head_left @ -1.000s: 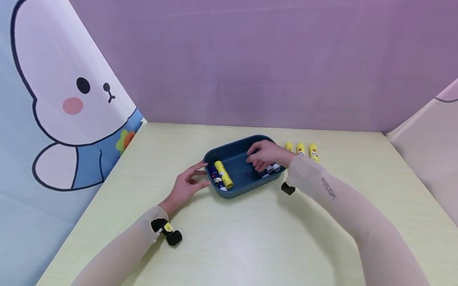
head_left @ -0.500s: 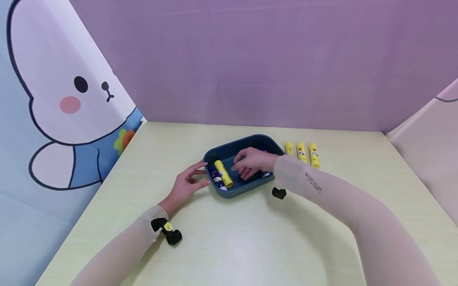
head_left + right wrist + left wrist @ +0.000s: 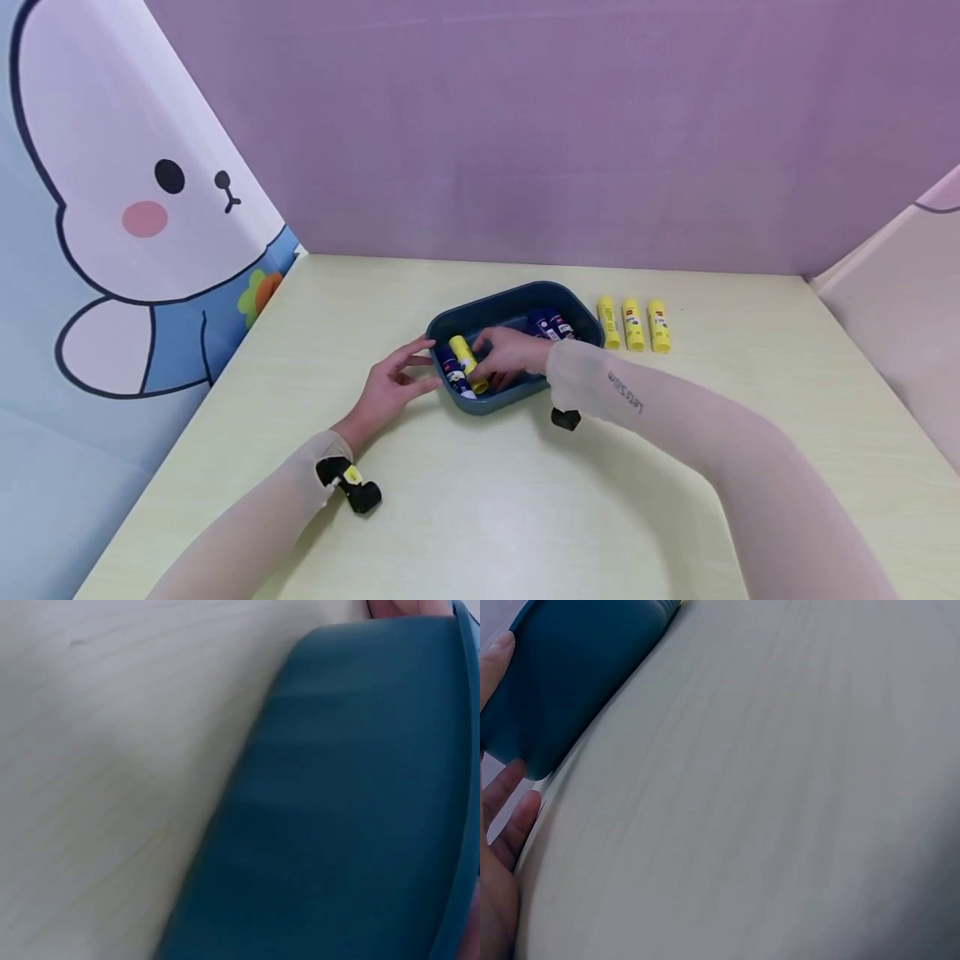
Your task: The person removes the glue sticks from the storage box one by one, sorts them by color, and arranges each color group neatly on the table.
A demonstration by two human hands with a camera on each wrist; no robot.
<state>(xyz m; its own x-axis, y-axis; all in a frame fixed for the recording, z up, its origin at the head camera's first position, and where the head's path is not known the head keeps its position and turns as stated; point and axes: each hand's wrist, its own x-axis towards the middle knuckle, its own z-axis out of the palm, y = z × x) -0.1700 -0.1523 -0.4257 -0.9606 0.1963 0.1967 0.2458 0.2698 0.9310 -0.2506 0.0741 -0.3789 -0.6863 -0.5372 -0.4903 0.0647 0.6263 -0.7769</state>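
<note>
Provisionally, we judge the work partway: three yellow tubes (image 3: 633, 325) lie in a row on the table (image 3: 465, 500), while one yellow tube (image 3: 462, 353) and several blue tubes (image 3: 553, 325) remain in the tray (image 3: 516, 398). The right hand (image 3: 512, 350), fingers part-curled, is at that single tube; we cannot tell its grip. The left hand (image 3: 390, 392), loosely spread, touches the tray's end, gripping nothing.

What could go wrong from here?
The right hand is at a yellow glue stick lying in the bin close beside a dark-blue glue stick; lifting one might roll the other. The left hand seems only to touch the bin's end, so a bump from the right hand could shift the bin.
</note>
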